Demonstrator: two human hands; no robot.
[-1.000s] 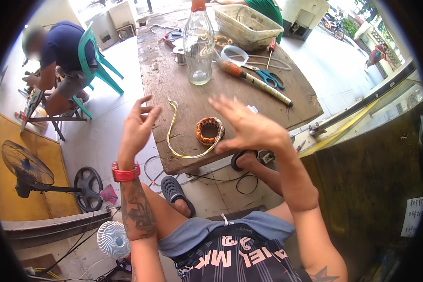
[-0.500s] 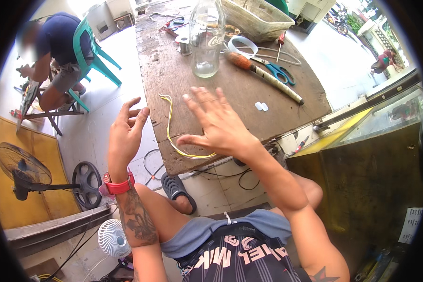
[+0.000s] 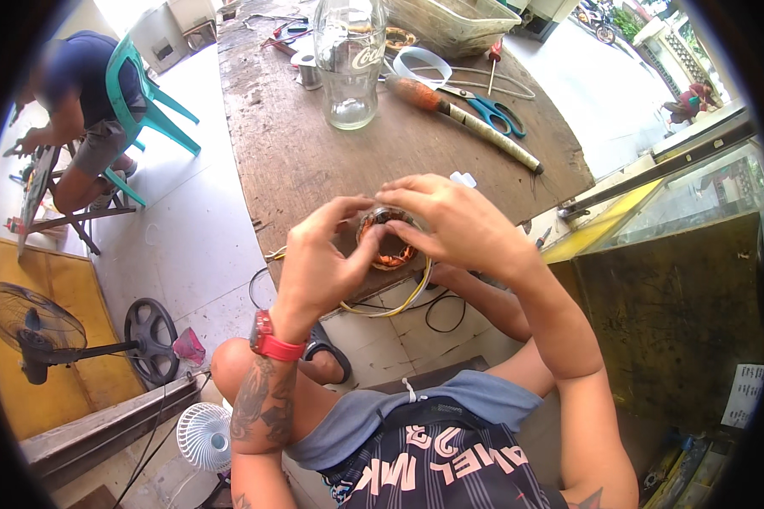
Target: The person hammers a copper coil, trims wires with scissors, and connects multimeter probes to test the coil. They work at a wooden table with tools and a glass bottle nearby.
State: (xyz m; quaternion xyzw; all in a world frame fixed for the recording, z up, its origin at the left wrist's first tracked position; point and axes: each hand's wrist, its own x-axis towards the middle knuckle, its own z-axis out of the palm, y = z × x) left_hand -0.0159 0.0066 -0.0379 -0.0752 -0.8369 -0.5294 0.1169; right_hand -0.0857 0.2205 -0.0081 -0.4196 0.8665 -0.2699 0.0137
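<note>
Both my hands grip a ring-shaped motor stator (image 3: 388, 254) with copper-coloured windings, over the near edge of the wooden table. My left hand (image 3: 327, 254) wraps its left side, with the thumb at the inner opening. On the right, my right hand (image 3: 454, 220) has its fingers over the top and its thumb in the ring. Yellow and white wires (image 3: 390, 312) trail below it and out to the left. Small white pieces (image 3: 463, 179) lie just beyond my right hand. My hands hide part of the ring.
A glass bottle (image 3: 349, 85) stands on the wooden table (image 3: 272, 161). Near it are blue-handled scissors (image 3: 499, 117), an orange-and-cream stick (image 3: 484, 131), a screwdriver (image 3: 494, 59) and a plastic bin (image 3: 450, 30). Another person (image 3: 81, 93) sits at left, beyond a fan (image 3: 38, 331).
My hands, apart and open above the table before, are now together around the stator. The view has shifted, and the wires now hang near the table's edge.
</note>
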